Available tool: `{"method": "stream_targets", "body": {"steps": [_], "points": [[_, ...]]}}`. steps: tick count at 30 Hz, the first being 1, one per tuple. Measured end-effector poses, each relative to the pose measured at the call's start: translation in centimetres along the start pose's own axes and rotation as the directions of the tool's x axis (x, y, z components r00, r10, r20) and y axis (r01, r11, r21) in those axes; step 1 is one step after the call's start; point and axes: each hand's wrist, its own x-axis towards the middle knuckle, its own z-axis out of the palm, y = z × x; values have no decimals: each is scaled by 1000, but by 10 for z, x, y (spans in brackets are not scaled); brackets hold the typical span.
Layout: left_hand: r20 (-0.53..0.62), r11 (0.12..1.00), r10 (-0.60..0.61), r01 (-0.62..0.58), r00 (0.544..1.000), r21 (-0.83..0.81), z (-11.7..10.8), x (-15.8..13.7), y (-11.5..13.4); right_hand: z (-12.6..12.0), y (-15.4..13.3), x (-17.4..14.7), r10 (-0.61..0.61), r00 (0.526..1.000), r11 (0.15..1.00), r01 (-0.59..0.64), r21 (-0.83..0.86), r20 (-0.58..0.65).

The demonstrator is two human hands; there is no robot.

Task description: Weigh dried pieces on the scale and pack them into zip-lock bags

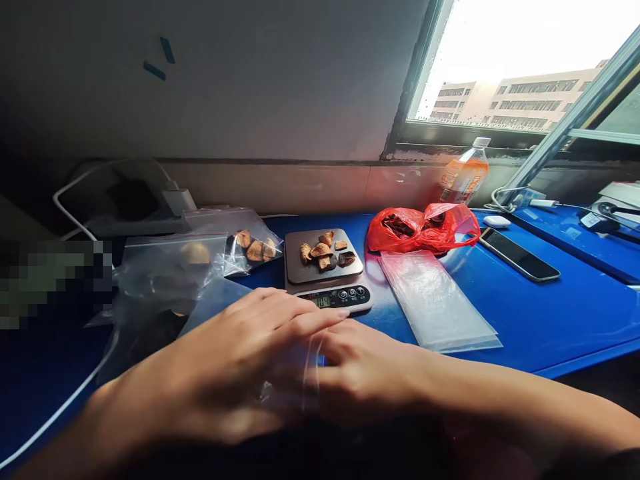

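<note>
A clear plastic zip bag [295, 377] is held between my two hands, close to the front of the scale. My left hand [235, 353] is closed on its left part, with the forefinger stretched across toward the right hand. My right hand [370, 367] grips the bag's right edge with curled fingers, partly behind the left fingertips. Just beyond them stands a kitchen scale [295, 263] with a lit display. On its metal plate lie several pieces of dried mushroom [323, 252]. The bag's lower part is dark and hard to make out.
Filled zip bags [253, 248] lie at left, near a white cable and charger [179, 200]. To the right are a red plastic bag [425, 230], a stack of flat clear bags [440, 307] and a phone [520, 255]. A drink bottle [465, 175] stands by the window.
</note>
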Motion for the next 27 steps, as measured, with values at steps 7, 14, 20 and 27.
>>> {"method": "stream_targets", "body": {"steps": [7, 14, 20, 27], "points": [[-143, 975, -115, 139, 983, 174, -11, -13, -27, -34, 33, -8, -171, 867, 961, 41, -275, -468], [-205, 950, -212, 250, 956, 188, -13, -16, -36, -76, 100, -12, 20, 898, 896, -212, -391, -440], [-204, 957, -176, 216, 963, 194, -13, -14, -34, -67, 104, -3, -4, 964, 888, -119, -444, -268], [-158, 938, -168, 207, 973, 278, -21, -13, -28, -72, 125, 13, 28, 847, 893, -260, -367, -531]]}}
